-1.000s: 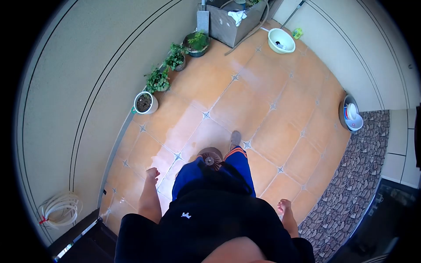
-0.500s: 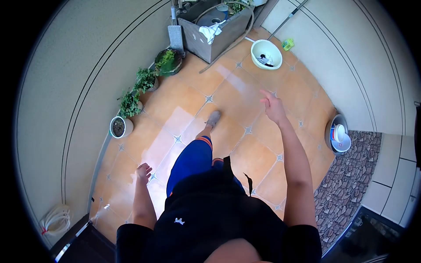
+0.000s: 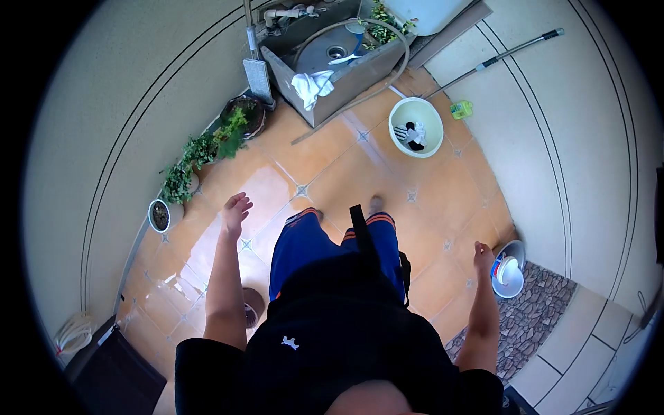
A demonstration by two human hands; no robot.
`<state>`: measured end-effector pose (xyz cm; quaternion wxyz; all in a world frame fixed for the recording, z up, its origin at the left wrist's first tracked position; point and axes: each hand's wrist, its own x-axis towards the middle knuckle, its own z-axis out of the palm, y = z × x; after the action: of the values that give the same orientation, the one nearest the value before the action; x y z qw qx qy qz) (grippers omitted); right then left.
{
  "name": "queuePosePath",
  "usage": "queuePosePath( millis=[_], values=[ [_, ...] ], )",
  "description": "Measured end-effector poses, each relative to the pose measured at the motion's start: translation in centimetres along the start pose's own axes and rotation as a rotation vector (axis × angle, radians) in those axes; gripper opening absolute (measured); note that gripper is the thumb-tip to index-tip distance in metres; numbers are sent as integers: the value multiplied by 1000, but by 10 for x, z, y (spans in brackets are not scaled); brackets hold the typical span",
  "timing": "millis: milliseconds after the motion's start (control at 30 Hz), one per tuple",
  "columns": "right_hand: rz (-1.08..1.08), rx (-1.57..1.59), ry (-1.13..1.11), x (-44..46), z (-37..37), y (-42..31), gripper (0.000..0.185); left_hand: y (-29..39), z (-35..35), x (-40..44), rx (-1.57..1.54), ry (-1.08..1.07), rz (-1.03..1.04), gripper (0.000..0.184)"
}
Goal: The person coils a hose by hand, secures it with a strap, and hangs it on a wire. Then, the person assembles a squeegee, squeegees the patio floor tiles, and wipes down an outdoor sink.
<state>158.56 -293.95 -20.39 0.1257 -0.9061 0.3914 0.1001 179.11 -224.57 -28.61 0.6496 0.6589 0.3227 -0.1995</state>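
My left hand [image 3: 236, 213] hangs over the wet tiled floor with nothing in it, its fingers loosely bent and apart. On the other side, my right hand [image 3: 483, 256] hangs with its fingers curled in, and no object shows in it. It appears just left of a metal basin [image 3: 513, 249] that holds white and blue containers [image 3: 508, 272]; I cannot tell whether they touch. Ahead on the floor stands a pale green tub [image 3: 431, 145] with dark and white cloths [image 3: 415, 135] inside. A white cloth [image 3: 312, 88] drapes over the front edge of the stone sink [image 3: 287, 77].
Potted plants [image 3: 197, 155] line the left wall. A flat mop [image 3: 258, 79] leans beside the sink, and a hose [image 3: 346, 107] trails from it. A pole [image 3: 512, 52] rests against the right wall near a green packet [image 3: 461, 109]. Wet patches [image 3: 181, 287] shine on the tiles.
I have stepped forward, so the sink and tub appear nearer. My left hand has swung forward; my right hand has swung back and down toward the basin, its fingers now curled.
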Motion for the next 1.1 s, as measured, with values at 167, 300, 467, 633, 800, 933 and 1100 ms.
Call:
queuePosePath(
  millis=[167, 300, 467, 633, 800, 933, 1100],
  values=[
    [-126, -192, -23, 205, -35, -54, 43, 13, 79, -9, -49, 228, 39, 38],
    [-476, -251, -85, 407, -48, -134, 38, -113, 146, -80, -174, 693, -393, 37],
    [-894, -182, -171, 608, -19, -269, 31, -181, 292, -256, -558, 810, -1029, 34],
    [-439, 119, -653, 724, 90, -415, 78, -119, 364, -303, -506, 995, -810, 38],
    [-540, 172, -563, 766, 215, -516, 112, -89, 404, -313, -332, 958, -857, 41],
    [-414, 139, -735, 744, 249, -553, 100, -117, 456, -327, -380, 979, -946, 43],
    [-376, 245, -768, 744, 261, -554, 61, -141, 533, -359, -523, 899, -1101, 47]
  ],
)
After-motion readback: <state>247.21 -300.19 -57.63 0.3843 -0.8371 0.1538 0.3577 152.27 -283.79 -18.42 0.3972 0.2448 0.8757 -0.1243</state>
